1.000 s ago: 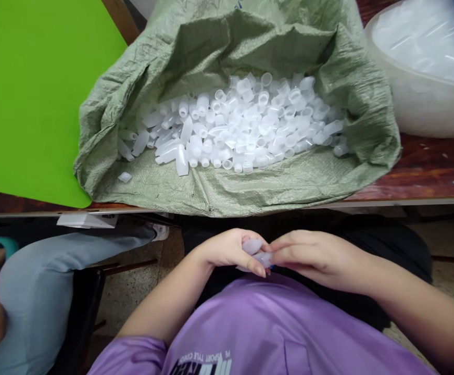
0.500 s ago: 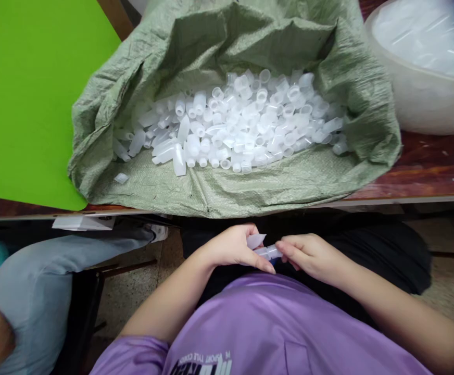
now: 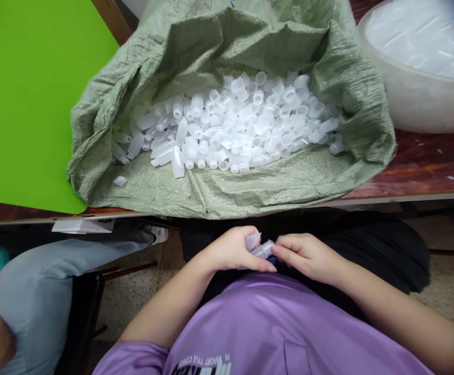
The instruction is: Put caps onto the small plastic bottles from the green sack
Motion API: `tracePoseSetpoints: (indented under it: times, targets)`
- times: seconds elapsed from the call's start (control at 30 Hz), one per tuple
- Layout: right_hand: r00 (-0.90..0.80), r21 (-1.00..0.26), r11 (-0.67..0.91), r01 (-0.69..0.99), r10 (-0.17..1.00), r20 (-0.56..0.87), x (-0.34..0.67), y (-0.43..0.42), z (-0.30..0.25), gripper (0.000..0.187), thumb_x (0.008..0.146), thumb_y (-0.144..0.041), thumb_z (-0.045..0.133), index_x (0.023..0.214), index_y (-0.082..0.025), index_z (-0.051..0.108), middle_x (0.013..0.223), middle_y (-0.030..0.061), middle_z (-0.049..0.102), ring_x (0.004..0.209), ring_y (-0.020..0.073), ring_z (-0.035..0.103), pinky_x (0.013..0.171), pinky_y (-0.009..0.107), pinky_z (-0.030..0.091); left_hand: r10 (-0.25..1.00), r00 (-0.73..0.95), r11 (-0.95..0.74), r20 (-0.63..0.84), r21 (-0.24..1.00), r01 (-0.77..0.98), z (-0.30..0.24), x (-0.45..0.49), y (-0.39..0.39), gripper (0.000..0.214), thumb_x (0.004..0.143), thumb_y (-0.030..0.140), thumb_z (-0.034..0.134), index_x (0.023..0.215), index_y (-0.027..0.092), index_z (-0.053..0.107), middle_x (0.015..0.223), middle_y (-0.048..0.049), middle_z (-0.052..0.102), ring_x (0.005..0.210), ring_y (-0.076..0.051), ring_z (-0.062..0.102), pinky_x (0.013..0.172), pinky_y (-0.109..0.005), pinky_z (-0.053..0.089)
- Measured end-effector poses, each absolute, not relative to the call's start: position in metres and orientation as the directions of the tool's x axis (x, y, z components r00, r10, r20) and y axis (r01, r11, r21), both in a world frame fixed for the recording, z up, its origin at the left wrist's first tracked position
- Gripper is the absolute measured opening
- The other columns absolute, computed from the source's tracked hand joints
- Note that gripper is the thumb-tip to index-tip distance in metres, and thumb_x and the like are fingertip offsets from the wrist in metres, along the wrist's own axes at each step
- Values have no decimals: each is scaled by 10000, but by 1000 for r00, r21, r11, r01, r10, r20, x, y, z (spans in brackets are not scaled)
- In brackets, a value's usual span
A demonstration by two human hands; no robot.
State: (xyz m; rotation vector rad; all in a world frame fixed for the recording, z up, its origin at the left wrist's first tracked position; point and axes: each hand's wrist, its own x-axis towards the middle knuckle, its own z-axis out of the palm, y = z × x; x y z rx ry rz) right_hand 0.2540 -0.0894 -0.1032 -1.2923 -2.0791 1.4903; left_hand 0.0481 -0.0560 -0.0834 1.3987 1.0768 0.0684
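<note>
Both hands meet in my lap, just below the table edge. My left hand (image 3: 232,250) is curled around small translucent plastic bottles (image 3: 252,241), one sticking up from between its fingers. My right hand (image 3: 305,255) pinches the end of another small plastic bottle (image 3: 265,249) that lies across the left fingers. On the table above lies an open green woven sack (image 3: 219,192) with a heap of several loose white plastic bottles (image 3: 235,125) inside it.
A bright green sheet (image 3: 27,99) covers the table's left part. A large translucent white tub (image 3: 422,67) stands at the back right on the brown table (image 3: 426,166). Another person's leg in light blue trousers (image 3: 51,281) is at the lower left.
My right hand drew away from the left, baring a small bottle between them, then closed in again; the left hand stayed curled around its bottles. The view drifted slightly.
</note>
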Motion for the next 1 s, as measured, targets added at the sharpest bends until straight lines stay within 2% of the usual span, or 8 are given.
tracePoseSetpoints:
  times: [0.17,0.23,0.53,0.67,0.77,0.87,0.93,1.0]
  targets:
    - [-585,-881,215,422,807,-83,256,-88,-102,320,829,-390,532,1083,-195,534,996,70,591,858,150,562,737,272,465,622,572,176,-535,807,563,-81,50,-57,523,466,526,753,690,179,433,595,83,361,543,-66,290,454,-188,230]
    - [-637,-884,236,403,766,-86,256,-89,-100,254,850,-329,506,1072,-209,533,972,56,589,846,139,556,743,269,456,616,576,142,-537,795,589,-79,51,-60,488,481,501,751,693,178,453,601,81,381,543,-68,308,453,-188,244]
    - [-481,-894,-361,265,754,-447,231,-89,-123,216,793,-372,542,842,-162,527,699,-5,549,627,105,517,597,238,434,763,454,-154,-461,553,819,-89,65,-77,151,673,284,573,780,192,518,677,6,579,587,-141,540,489,-227,336]
    - [-406,-856,-211,472,810,-423,234,-81,-122,239,807,-354,513,942,-163,558,783,37,621,686,139,586,640,265,463,762,481,-300,-433,422,855,-102,69,-66,262,716,289,590,941,167,534,819,-65,638,754,-227,624,608,-279,439]
    - [-348,-701,120,703,918,-192,249,-78,-97,249,847,-316,462,1026,-181,570,877,58,655,755,160,618,668,272,477,768,484,-332,-419,384,861,-110,71,-51,466,705,345,658,1090,139,496,1025,-121,620,944,-268,604,766,-318,468]
    - [-384,-490,441,752,897,217,275,-66,-60,209,877,-272,426,974,-195,595,874,45,659,775,146,618,708,251,477,785,492,-363,-377,364,858,-115,72,-44,477,769,339,600,1172,126,459,1184,-151,547,1133,-279,504,930,-333,399]
    - [-337,-233,457,859,845,415,295,-45,-41,196,857,-269,464,950,-168,604,858,75,647,806,183,606,745,290,472,798,472,-346,-376,354,869,-113,71,-45,414,836,347,490,1182,122,455,1168,-157,548,1170,-285,468,956,-356,375]
    - [-348,54,355,933,858,377,313,-16,-33,207,838,-200,459,970,-139,607,896,116,636,818,218,591,728,336,468,807,441,-304,-393,364,881,-106,69,-48,398,865,361,408,1176,118,456,1152,-166,544,1164,-297,463,943,-383,376]
